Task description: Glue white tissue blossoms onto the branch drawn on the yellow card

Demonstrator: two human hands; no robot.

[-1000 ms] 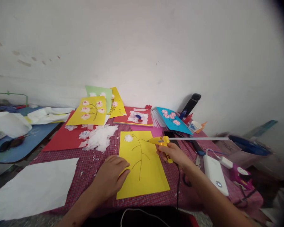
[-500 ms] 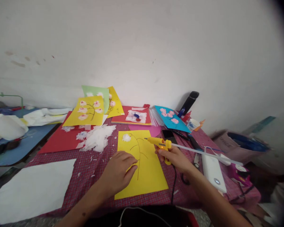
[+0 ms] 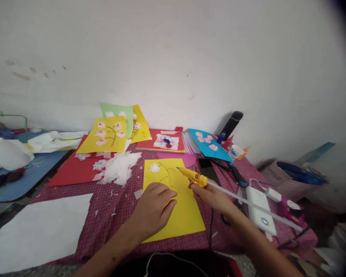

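A yellow sheet lies on the table with a brown branch drawn on it and one white cotton tuft near its top left. My left hand is over its left side, covering the lower stem. The fingers are bent, with a gap to the thumb and nothing visible between them. In my right hand is a yellow hot glue gun, its fingers wrapped round the handle. The nozzle points left, over the sheet's upper right part. A long clear glue stick sticks out of its back.
Pulled white cotton lies left of the sheet on a red card. Cards with pink-and-white flowers, including a blue one, stand behind. A phone, a white power bank and cables are at right. White paper is front left.
My left hand has slid right and slightly down across the yellow sheet, uncovering a small white scrap at its left edge. The glue gun has tilted, its back end and glue stick dipping lower.
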